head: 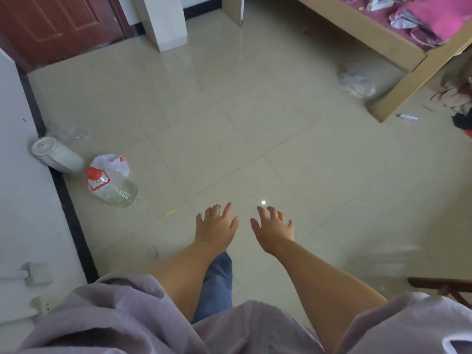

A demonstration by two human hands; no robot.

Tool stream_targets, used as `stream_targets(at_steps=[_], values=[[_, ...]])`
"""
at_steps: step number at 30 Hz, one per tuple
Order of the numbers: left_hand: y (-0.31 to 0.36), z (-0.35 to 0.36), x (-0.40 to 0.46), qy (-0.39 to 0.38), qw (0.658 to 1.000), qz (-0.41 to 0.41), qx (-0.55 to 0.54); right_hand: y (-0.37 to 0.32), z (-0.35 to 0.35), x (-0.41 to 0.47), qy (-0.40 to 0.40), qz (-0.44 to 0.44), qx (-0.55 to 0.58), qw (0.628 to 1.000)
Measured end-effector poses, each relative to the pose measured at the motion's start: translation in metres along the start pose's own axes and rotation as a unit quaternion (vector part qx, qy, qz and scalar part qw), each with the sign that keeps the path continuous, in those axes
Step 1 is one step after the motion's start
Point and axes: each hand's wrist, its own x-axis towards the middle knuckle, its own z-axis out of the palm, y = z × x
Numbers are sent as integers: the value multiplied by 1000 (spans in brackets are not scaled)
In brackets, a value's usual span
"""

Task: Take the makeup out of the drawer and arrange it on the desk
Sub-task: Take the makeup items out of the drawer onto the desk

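hands: 2, bare left hand (216, 227) and right hand (274, 229) stretched palm-down over beige tiled floor (255, 111), fingers spread, grip released, holding nothing | makeup, drawer, counter: out of sight | floor: 1 clear red-capped plastic jug (112, 186), 1 white cylinder (57, 154)

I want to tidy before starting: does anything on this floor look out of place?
Yes. A clear jug with a red cap lies on its side by the left wall, and a small bottle lies near the bed frame. Both hands are empty.
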Motion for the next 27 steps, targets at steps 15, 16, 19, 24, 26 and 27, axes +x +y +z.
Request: stream_targets(at_steps=[15, 16, 19, 24, 26, 27], values=[[-35, -145, 279, 10, 999, 51, -9, -53, -176, 222, 36, 52, 34, 997], [-31, -152, 297, 8, 998, 59, -11, -51, -187, 237, 38, 58, 36, 997], [-16, -168, 356, 6, 997, 76, -6, -40, -222, 285, 47, 61, 39, 996], [17, -205, 471, 16, 997, 81, 4, -9, -289, 381, 61, 51, 30, 996], [31, -223, 512, 25, 996, 85, 7, 6, -320, 416, 63, 44, 12, 997], [39, -234, 531, 31, 995, 91, 14, 14, -336, 434, 66, 43, 1, 997]])
